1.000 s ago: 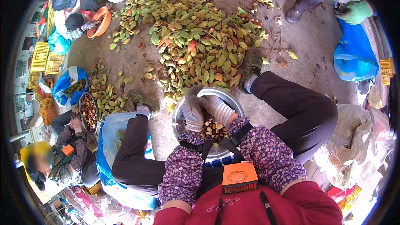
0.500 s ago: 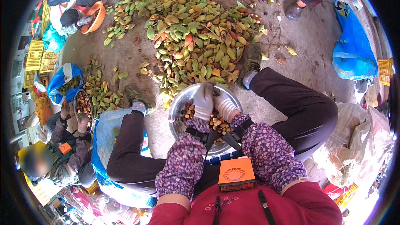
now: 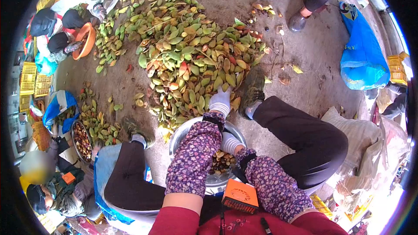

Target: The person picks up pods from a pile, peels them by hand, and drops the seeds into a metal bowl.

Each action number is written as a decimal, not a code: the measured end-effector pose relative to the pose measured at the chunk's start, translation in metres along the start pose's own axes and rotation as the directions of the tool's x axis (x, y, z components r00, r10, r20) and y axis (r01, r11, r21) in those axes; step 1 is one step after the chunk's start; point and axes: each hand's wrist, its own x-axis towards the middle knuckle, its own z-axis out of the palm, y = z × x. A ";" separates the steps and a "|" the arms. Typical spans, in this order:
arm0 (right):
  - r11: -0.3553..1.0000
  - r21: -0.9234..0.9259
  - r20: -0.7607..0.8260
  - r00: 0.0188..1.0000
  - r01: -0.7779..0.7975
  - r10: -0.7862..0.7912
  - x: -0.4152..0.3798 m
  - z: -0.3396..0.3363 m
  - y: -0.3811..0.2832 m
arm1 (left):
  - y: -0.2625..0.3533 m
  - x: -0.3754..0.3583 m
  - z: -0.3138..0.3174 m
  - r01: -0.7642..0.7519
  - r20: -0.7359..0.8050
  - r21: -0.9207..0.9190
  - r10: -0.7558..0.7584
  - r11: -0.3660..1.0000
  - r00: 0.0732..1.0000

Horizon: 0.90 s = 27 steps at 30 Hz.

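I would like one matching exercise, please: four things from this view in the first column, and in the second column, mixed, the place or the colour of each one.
Column one
1. Left hand
2. Right hand
3. Small box at the person's front
4. Long sack near the standing person's feet

Column two
A. Blue
B. Over the metal bowl
C. Orange
D. At the near edge of the large green-yellow heap

Right pairs: 1-D, 2-B, 3-C, 4-A
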 end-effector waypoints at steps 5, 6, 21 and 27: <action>0.970 -0.207 0.142 0.977 -0.127 0.158 0.014 0.018 0.026 | -0.033 0.012 0.010 -0.086 -0.213 -0.494 -0.024 0.865 0.977; 0.949 0.017 0.122 0.943 -0.314 0.310 -0.016 -0.056 -0.055 | -0.048 0.017 0.023 -0.171 -0.297 -0.741 -0.088 0.650 0.951; 0.685 0.724 -0.248 0.958 0.085 0.143 -0.011 -0.104 -0.103 | -0.117 -0.114 0.058 0.020 -0.092 -0.869 0.200 -0.494 0.975; 0.803 0.594 -0.344 0.917 0.047 0.201 0.000 -0.095 -0.112 | -0.097 -0.190 0.027 -0.383 -0.371 -0.923 -0.175 -0.037 0.912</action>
